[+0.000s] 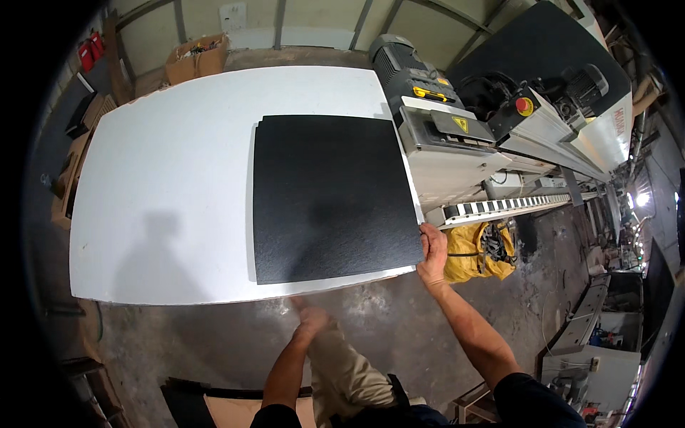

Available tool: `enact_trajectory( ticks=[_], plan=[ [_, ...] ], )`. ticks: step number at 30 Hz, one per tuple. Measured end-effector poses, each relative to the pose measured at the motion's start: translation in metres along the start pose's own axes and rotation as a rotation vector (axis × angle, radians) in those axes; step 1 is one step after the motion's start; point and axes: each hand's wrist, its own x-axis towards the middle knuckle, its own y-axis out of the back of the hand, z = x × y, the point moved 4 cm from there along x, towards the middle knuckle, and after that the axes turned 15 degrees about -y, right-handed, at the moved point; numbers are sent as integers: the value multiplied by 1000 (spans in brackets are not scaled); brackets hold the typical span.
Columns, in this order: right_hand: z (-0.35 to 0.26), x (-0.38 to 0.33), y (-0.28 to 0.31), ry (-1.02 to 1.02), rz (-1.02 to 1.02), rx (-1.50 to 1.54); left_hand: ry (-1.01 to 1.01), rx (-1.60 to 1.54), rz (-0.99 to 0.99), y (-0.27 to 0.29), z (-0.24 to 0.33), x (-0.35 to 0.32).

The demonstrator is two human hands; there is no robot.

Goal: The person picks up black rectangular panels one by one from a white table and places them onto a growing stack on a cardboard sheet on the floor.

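Flat black square textured panel (pixel 332 196) on our wide white table (pixel 164 192): our right hand (pixel 432 251) pinches its near right corner, fingers closed; our left hand (pixel 312 319), blurred, grip unclear, hangs below the table's near edge.

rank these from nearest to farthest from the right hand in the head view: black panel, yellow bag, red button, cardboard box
1. black panel, at the right hand, its corner touching
2. yellow bag, just right, on the floor
3. red button, up on the machine
4. cardboard box, far upper left
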Motion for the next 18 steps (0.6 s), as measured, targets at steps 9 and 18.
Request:
enact_trajectory(
  ticks=[9, 18],
  plan=[
    [8, -2, -3, -2, 3, -19, 98, -75, 44, -19, -8, 7],
    [6, -3, -5, -20, -27, -44, 135, -104, 24, -40, -23, 23]
  ],
)
